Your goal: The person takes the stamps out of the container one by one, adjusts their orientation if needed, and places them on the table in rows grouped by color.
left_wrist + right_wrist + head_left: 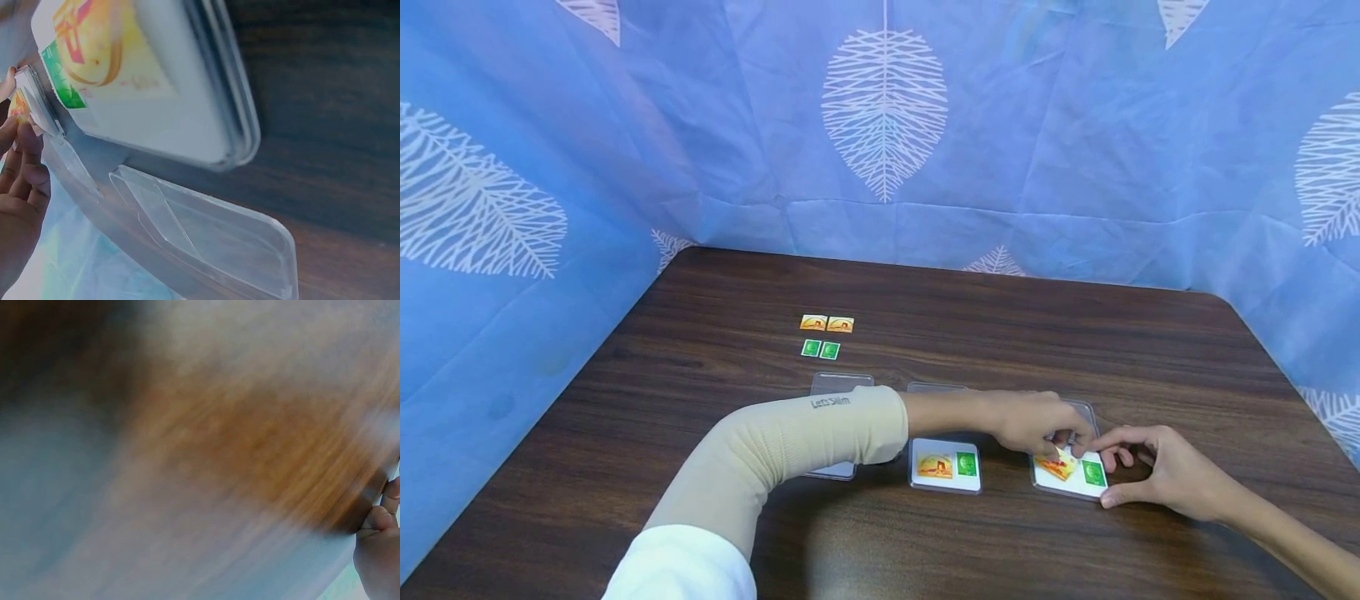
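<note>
My left hand (1037,421) pinches a yellow-orange stamp (1057,465), which sits at a slant over the white insert of the rightmost clear plastic case (1070,492). A green stamp (1093,473) lies on that insert at its right. My right hand (1180,473) holds this case by its right side, thumb at the near corner and index finger toward the back. In the left wrist view the left fingertips meet the yellow-orange stamp (19,107). The right wrist view is mostly blurred, with part of the right hand (380,550) at its edge.
The middle case (945,488) bears one yellow-orange and one green stamp; its clear lid (212,231) lies folded back. My left forearm covers much of a third case (842,382). Behind it lie two yellow-orange stamps (840,325) and two green stamps (830,351).
</note>
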